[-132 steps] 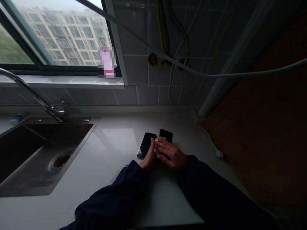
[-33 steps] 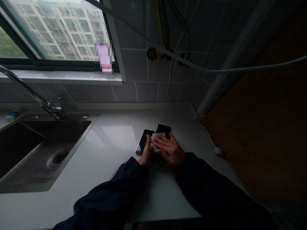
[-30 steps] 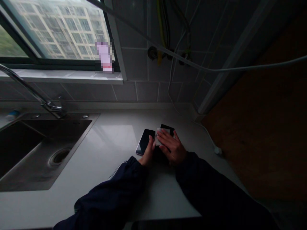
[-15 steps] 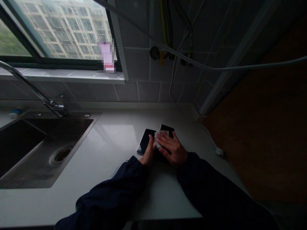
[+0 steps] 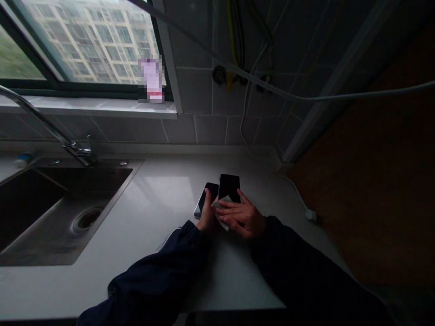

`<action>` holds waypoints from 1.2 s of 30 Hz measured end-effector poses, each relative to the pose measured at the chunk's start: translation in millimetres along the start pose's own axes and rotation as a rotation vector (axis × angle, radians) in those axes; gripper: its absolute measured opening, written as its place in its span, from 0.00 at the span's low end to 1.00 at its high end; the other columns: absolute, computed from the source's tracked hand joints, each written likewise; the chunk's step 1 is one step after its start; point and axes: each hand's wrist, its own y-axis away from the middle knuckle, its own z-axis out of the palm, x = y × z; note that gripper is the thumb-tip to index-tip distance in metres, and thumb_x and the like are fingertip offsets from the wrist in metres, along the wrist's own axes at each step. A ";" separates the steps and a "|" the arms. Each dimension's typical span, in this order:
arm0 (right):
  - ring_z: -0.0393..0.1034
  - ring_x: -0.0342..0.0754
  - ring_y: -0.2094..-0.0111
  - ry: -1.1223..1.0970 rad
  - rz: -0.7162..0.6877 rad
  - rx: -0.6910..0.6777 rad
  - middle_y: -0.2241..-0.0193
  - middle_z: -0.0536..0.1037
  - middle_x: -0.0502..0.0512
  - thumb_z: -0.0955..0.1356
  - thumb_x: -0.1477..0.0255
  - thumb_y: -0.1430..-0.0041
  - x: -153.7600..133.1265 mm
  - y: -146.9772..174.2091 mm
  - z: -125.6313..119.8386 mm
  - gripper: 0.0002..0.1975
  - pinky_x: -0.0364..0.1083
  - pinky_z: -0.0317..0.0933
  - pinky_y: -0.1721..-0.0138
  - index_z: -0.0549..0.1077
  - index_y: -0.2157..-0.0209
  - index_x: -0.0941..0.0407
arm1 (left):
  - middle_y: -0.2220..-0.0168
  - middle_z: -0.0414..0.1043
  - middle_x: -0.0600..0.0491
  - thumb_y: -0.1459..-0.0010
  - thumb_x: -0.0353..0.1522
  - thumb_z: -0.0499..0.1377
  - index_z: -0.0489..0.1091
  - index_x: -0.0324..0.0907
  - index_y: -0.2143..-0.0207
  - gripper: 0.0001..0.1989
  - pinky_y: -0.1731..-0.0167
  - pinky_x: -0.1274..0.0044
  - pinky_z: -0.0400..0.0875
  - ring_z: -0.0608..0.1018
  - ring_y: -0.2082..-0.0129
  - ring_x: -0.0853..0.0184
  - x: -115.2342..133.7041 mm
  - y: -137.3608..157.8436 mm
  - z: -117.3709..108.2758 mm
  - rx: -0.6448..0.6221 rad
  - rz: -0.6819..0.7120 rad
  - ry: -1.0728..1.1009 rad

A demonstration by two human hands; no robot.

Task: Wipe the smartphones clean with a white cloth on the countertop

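Head view: my left hand (image 5: 206,219) holds a dark phone (image 5: 229,184); my right hand (image 5: 247,220) holds a pale wipe (image 5: 226,198) against its near part; another phone (image 5: 213,190) lies left on the worktop (image 5: 159,222).

Sink (image 5: 44,246): steel, curved chrome faucet (image 5: 77,152) behind
Window (image 5: 54,84): dark-framed, pale building (image 5: 98,45) outside
Cable (image 5: 340,97): white, sagging before tiled wall (image 5: 195,93)
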 end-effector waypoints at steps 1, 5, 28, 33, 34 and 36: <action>0.74 0.53 0.43 0.015 0.006 0.010 0.52 0.83 0.53 0.60 0.67 0.30 0.7 0.0 -0.1 0.17 0.66 0.28 0.30 0.81 0.58 0.50 | 0.62 0.80 0.40 0.37 0.59 0.45 0.73 0.33 0.47 0.41 0.55 0.67 0.75 0.83 0.60 0.54 -0.4 -0.7 -1.7 -0.002 -0.008 -0.010; 0.73 0.54 0.42 0.135 0.092 0.088 0.50 0.81 0.55 0.60 0.68 0.28 3.9 -1.3 -5.4 0.17 0.68 0.27 0.30 0.80 0.54 0.50 | 0.58 0.81 0.40 0.35 0.58 0.45 0.70 0.35 0.40 0.40 0.54 0.66 0.75 0.83 0.58 0.53 -1.3 0.8 -3.3 -0.011 -0.045 -0.069; 0.71 0.56 0.40 0.129 0.070 0.082 0.47 0.80 0.59 0.62 0.64 0.29 8.3 0.8 -2.5 0.17 0.68 0.37 0.30 0.78 0.49 0.53 | 0.60 0.80 0.40 0.35 0.59 0.42 0.72 0.34 0.44 0.41 0.56 0.65 0.77 0.83 0.59 0.53 4.0 0.5 -3.1 0.003 -0.024 -0.061; 0.68 0.54 0.37 0.053 -0.053 -0.028 0.44 0.78 0.61 0.65 0.62 0.31 -3.9 -0.5 3.4 0.18 0.64 0.37 0.29 0.76 0.46 0.56 | 0.68 0.78 0.41 0.36 0.60 0.43 0.75 0.33 0.64 0.40 0.54 0.65 0.74 0.82 0.58 0.52 2.7 2.9 2.0 0.062 -0.014 0.000; 0.67 0.54 0.37 0.049 -0.069 -0.048 0.44 0.77 0.61 0.65 0.63 0.32 -5.7 -1.0 2.9 0.18 0.63 0.38 0.29 0.76 0.46 0.56 | 0.69 0.78 0.41 0.37 0.60 0.44 0.75 0.34 0.67 0.39 0.55 0.65 0.74 0.82 0.58 0.51 2.4 3.2 1.6 0.067 -0.014 0.005; 0.67 0.54 0.37 0.049 -0.093 -0.071 0.44 0.78 0.61 0.66 0.65 0.33 -7.6 -1.7 1.0 0.17 0.63 0.40 0.29 0.76 0.46 0.56 | 0.70 0.78 0.43 0.37 0.60 0.44 0.74 0.36 0.68 0.38 0.55 0.66 0.74 0.82 0.58 0.51 2.0 3.0 0.1 0.067 0.003 0.022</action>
